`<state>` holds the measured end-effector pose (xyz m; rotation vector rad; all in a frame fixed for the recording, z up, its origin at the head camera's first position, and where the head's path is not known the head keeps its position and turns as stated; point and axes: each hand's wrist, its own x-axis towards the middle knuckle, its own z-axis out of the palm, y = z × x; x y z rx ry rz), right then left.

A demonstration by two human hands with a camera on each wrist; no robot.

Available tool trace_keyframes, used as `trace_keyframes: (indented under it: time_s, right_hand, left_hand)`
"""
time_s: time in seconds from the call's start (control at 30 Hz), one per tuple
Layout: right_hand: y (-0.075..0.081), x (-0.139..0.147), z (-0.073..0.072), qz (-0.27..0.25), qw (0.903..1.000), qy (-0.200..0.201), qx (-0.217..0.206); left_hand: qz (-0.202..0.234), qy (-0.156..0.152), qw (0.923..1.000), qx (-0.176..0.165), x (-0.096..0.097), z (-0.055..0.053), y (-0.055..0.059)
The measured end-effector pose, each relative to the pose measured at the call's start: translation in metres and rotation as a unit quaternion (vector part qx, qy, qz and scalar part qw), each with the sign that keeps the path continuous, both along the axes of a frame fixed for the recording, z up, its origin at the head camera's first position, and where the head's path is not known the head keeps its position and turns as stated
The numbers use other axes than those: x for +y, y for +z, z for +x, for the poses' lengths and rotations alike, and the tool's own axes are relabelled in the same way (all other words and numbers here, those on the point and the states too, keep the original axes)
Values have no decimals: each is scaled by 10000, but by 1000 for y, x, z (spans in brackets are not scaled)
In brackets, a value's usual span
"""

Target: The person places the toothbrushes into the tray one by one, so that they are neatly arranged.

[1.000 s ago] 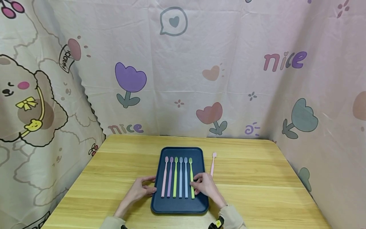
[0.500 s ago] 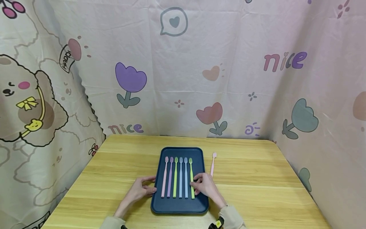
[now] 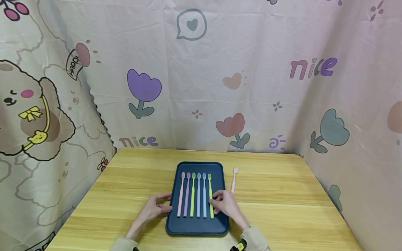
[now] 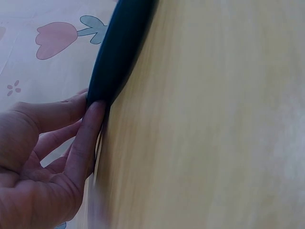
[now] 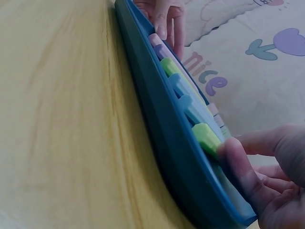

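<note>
A dark blue tray (image 3: 198, 228) lies lengthwise on the table, with a row of toothbrushes on it, heads pointing away. From left to right come a pink toothbrush (image 3: 180, 198), a purple toothbrush (image 3: 186, 197), a green toothbrush (image 3: 192, 198), two blue toothbrushes (image 3: 198, 198) and a yellow-green toothbrush (image 3: 210, 191). My left hand (image 3: 152, 208) holds the tray's left edge, thumb at the rim; the left wrist view shows fingertips on the tray wall (image 4: 116, 52). My right hand (image 3: 227, 204), reaching over the right rim, pinches the yellow-green toothbrush by its handle (image 5: 206, 138).
Another pink toothbrush (image 3: 233, 183) lies on the wooden table (image 3: 276, 202), right of the tray, its lower end hidden behind my right hand. A printed curtain (image 3: 201, 87) hangs behind the table and along both sides.
</note>
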<state>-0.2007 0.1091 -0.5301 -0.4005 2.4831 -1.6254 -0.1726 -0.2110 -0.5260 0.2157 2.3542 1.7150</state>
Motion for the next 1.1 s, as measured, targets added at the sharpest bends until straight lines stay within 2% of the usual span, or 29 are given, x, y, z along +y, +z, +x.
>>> trace_keyframes:
  time_s: [0.13, 0.23, 0.37, 0.5, 0.63, 0.7, 0.93, 1.1]
  right_hand:
    - [-1, 1, -1, -200, 9997, -40, 122]
    - [-3, 2, -2, -349, 9988, -236, 265]
    - [-4, 4, -4, -602, 9945, -738, 433]
    - [-5, 9, -7, -854, 9855, -1332, 614]
    - [-6, 16, -12, -939, 9754, -1791, 877]
    - [-6, 21, -14, -894, 9724, -1980, 852]
    - [-15, 41, -24, -686, 9689, -2177, 960]
    - [-15, 49, -27, -422, 9706, -2238, 776]
  left_hand:
    - [20, -12, 10000, 10, 0, 0, 1]
    - [35, -34, 10000, 10, 0, 0, 1]
    - [56, -57, 10000, -25, 0, 0, 0]
    - [20, -49, 10000, -49, -1, 0, 0]
    - [26, -46, 10000, -68, -1, 0, -1]
    - [19, -50, 10000, -67, -1, 0, -1]
    - [6, -54, 10000, -53, -1, 0, -1]
    - [36, -58, 9999, -73, -1, 0, -1]
